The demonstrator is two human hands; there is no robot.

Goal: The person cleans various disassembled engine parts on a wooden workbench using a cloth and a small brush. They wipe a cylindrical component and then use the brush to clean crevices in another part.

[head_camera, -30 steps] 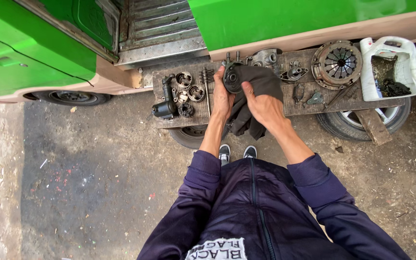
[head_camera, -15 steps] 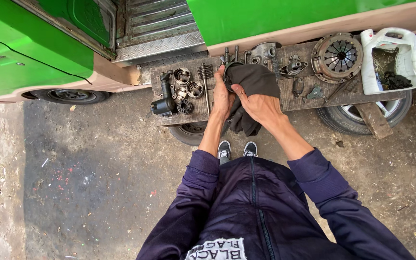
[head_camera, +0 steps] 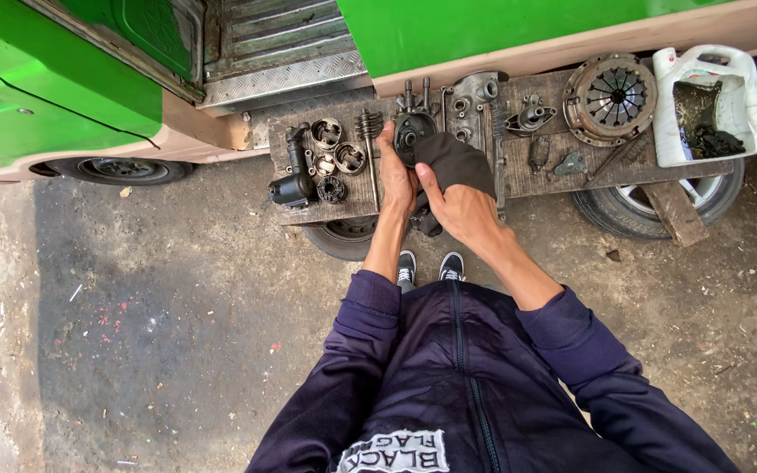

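Seen from above, a person in a dark blue zip jacket stands at a plank counter (head_camera: 536, 180) laid beside a green vehicle (head_camera: 501, 26), both hands at work on one dark metal part (head_camera: 412, 133) near the middle of the board. The left hand (head_camera: 394, 175) lies flat with fingers stretched along the part's left side, touching it; the right hand (head_camera: 459, 210) is closed on one dark grey rag (head_camera: 450, 162), which drapes over the part's right side and hangs down past the counter's front edge. To the left of the hands lie three round ring-shaped pieces (head_camera: 336, 147) in a cluster, one ridged shaft (head_camera: 368, 140) just beside them, and one black cylindrical unit (head_camera: 289, 188) at the counter's left end. To the right sit one grey cast housing (head_camera: 470, 101), one smaller fitting (head_camera: 532, 116) and one round clutch plate (head_camera: 611, 98). At the far right stands one white plastic jug (head_camera: 729, 74), cut open, with dark oily contents. Two tyres (head_camera: 650, 206) show under the counter, and a third wheel (head_camera: 120, 169) sits under the vehicle at left. Two black shoes (head_camera: 429, 265) show on the dirt ground (head_camera: 177, 333).
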